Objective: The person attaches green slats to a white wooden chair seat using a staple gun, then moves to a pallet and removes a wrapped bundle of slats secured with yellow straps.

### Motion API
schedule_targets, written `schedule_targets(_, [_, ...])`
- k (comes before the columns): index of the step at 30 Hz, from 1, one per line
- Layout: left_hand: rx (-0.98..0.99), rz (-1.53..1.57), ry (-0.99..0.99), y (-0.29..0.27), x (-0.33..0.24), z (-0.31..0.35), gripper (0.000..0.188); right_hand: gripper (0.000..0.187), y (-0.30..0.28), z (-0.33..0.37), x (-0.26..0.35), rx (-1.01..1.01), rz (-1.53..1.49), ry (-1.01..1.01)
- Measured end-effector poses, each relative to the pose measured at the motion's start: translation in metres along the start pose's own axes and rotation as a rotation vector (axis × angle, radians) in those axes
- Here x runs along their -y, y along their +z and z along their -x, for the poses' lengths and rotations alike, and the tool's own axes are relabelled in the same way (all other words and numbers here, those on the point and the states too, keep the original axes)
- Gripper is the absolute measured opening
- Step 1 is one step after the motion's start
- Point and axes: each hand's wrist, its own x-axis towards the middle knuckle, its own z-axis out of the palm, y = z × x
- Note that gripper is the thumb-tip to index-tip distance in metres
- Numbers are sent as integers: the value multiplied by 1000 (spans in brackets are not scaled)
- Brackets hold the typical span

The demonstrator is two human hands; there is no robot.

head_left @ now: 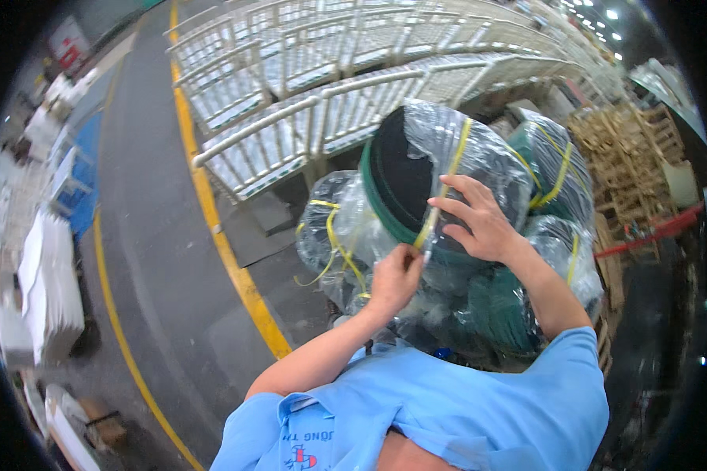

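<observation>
The left hand (394,276) has its fingers closed on a yellow strap (441,196) that runs up over a plastic-wrapped bundle of dark green fabric (432,169). The right hand (479,224) lies on the bundle's wrap beside the strap, fingers spread open. More wrapped bundles (554,177) sit just behind, near white metal racks (306,118) and stacked wooden pallets (632,169).

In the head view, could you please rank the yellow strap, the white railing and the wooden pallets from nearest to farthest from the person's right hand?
1. Yellow strap: under the right hand, touching its fingers.
2. Wooden pallets: to the right, beyond the wrapped bundles.
3. White railing: up and to the left, behind the bundles.
</observation>
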Motion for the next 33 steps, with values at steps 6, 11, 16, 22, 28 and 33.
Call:
schedule_targets(6, [-88,-62,59,32,16,21,37,26,6,-7,2,-77,-74,-239])
schedule_targets(11, [-7,-96,141,13,-24,18,28,30,10,10,1,66,-110,-32])
schedule_targets(16, [-112,-111,467,32,-30,-5,18,22,6,9,-5,101,-107,-82])
schedule_targets(22, [-120,-27,365,41,-31,-14,20,14,10,8,-19,-23,-178,-230])
schedule_targets(28, [-99,-95,260,38,-40,-10,19,17,24,15,-22,-29,-135,-214])
schedule_targets(33, [129,-152,246,32,-35,9,17,12,55,19,-39,-188,-193,-16])
